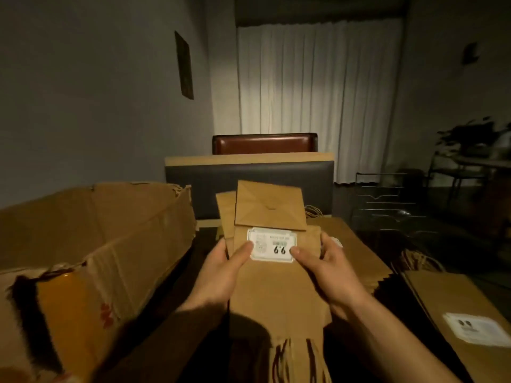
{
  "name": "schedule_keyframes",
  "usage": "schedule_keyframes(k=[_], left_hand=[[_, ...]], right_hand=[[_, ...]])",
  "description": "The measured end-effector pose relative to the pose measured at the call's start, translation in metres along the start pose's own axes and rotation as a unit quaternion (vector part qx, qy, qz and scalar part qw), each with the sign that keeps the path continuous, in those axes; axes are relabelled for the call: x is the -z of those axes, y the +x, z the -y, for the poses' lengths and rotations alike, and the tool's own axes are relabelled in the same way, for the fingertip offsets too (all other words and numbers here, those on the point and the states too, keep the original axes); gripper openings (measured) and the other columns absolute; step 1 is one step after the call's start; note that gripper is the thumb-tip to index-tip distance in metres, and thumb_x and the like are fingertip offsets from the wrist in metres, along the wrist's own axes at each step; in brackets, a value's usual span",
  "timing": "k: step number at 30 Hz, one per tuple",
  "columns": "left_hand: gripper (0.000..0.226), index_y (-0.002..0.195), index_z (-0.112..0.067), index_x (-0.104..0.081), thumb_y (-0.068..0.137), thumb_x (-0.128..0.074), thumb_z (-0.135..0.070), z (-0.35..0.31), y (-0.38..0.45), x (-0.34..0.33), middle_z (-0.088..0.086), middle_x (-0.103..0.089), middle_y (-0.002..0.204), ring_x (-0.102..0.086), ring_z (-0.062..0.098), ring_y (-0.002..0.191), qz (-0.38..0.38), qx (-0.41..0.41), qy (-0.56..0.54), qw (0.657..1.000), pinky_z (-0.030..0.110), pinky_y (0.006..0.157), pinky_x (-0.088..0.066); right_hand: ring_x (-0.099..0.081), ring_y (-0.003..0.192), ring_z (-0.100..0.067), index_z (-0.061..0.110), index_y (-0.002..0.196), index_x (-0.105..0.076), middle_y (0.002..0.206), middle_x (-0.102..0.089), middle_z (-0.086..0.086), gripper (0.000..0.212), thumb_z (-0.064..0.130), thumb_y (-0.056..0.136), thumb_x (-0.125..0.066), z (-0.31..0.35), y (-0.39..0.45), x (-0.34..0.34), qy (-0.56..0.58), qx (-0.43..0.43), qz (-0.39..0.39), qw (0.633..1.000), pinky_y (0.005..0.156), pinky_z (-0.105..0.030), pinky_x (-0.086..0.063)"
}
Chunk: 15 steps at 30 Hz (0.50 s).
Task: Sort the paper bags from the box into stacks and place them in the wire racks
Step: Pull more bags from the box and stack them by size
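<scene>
Cardboard box (91, 244) sits open at the left of the table (193, 272). At centre, the left hand (221, 272) and right hand (329, 269) each grip a bundle of paper bags (276, 272), thumbs curled on its label. Sorted stacks (453, 305) lie to the right, while the wire racks (387, 205) look unfilled, so racking seems left.

paper bags (276, 288): matt brown kraft | box (110, 230): rough cardboard | wire racks (387, 205): thin metal

Wire racks (387, 205) dim, blurred; box (83, 244) cut off left; label (272, 246) print unreadable.
</scene>
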<state>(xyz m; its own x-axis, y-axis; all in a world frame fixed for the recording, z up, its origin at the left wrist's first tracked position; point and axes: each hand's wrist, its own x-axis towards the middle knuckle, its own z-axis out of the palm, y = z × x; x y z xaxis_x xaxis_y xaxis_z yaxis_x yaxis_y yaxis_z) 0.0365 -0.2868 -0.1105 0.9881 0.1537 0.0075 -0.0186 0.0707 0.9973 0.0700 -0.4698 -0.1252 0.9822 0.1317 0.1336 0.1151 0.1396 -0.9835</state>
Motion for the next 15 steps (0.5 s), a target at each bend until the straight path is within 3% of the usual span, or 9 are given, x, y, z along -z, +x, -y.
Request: schedule_keyframes(k=[2,4,6,8,11,13,15], left_hand=[[0.036,0.127,-0.025,-0.057,0.096,-0.050,-0.041,0.030,0.002,-0.006,0.001,-0.068,0.116,-0.066,0.014,0.100,-0.052,0.041,0.021,0.998,0.030,0.081,-0.049],[0.035,0.132,-0.018,-0.052,0.101,-0.046,-0.033,0.057,0.006,-0.007,0.010,-0.053,0.138,-0.058,0.019,0.112,-0.042,0.043,0.080,0.995,0.032,0.092,-0.045],[0.018,0.112,-0.019,-0.058,0.102,-0.045,-0.025,0.082,0.009,-0.005,0.015,-0.060,0.127,-0.062,0.016,0.097,-0.027,0.027,0.049,0.998,0.031,0.083,-0.049],[0.012,0.101,-0.025,-0.058,0.101,-0.046,-0.021,0.103,0.017,0.002,0.010,-0.066,0.112,-0.064,0.020,0.095,-0.033,0.016,0.045,0.998,0.031,0.080,-0.052],[0.009,0.102,-0.021,-0.056,0.100,-0.049,-0.016,0.123,0.029,0.010,0.002,-0.065,0.100,-0.064,0.024,0.100,-0.073,0.019,0.038,0.996,0.023,0.072,-0.054],[0.011,0.107,-0.013,-0.055,0.098,-0.051,-0.009,0.126,0.034,0.013,0.002,-0.066,0.095,-0.069,0.016,0.087,-0.086,0.019,-0.008,0.996,0.014,0.057,-0.052],[0.014,0.109,-0.013,-0.057,0.097,-0.053,-0.009,0.131,0.039,0.013,0.004,-0.069,0.095,-0.071,0.010,0.077,-0.073,0.016,-0.018,0.997,0.015,0.057,-0.053]], right_hand=[[-0.070,0.105,-0.027,0.018,0.124,-0.057,0.113,-0.073,-0.010,0.032,0.008,0.094,-0.060,-0.036,-0.003,0.012,0.061,-0.066,0.046,0.995,0.095,-0.050,-0.054],[-0.068,0.109,-0.029,0.010,0.125,-0.058,0.116,-0.072,-0.014,0.028,0.004,0.099,-0.051,-0.067,-0.002,0.018,0.097,-0.110,0.049,0.988,0.099,-0.049,-0.051],[-0.069,0.108,-0.029,0.006,0.124,-0.059,0.115,-0.072,-0.015,0.027,0.004,0.100,-0.048,-0.089,0.001,0.023,0.088,-0.133,0.024,0.987,0.099,-0.047,-0.051],[-0.070,0.106,-0.027,0.006,0.124,-0.060,0.113,-0.073,-0.013,0.026,0.005,0.101,-0.047,-0.103,0.005,0.028,0.067,-0.141,-0.003,0.988,0.095,-0.043,-0.053],[-0.072,0.101,-0.027,0.009,0.118,-0.064,0.109,-0.074,-0.013,0.024,0.005,0.100,-0.049,-0.107,0.013,0.042,0.037,-0.147,-0.064,0.986,0.091,-0.045,-0.055],[-0.071,0.100,-0.030,0.007,0.116,-0.066,0.110,-0.074,-0.015,0.024,0.002,0.098,-0.050,-0.105,0.020,0.052,0.044,-0.142,-0.087,0.985,0.093,-0.047,-0.053],[-0.070,0.101,-0.033,0.005,0.115,-0.066,0.110,-0.073,-0.017,0.026,-0.002,0.096,-0.050,-0.100,0.022,0.051,0.041,-0.140,-0.053,0.988,0.094,-0.047,-0.053]])
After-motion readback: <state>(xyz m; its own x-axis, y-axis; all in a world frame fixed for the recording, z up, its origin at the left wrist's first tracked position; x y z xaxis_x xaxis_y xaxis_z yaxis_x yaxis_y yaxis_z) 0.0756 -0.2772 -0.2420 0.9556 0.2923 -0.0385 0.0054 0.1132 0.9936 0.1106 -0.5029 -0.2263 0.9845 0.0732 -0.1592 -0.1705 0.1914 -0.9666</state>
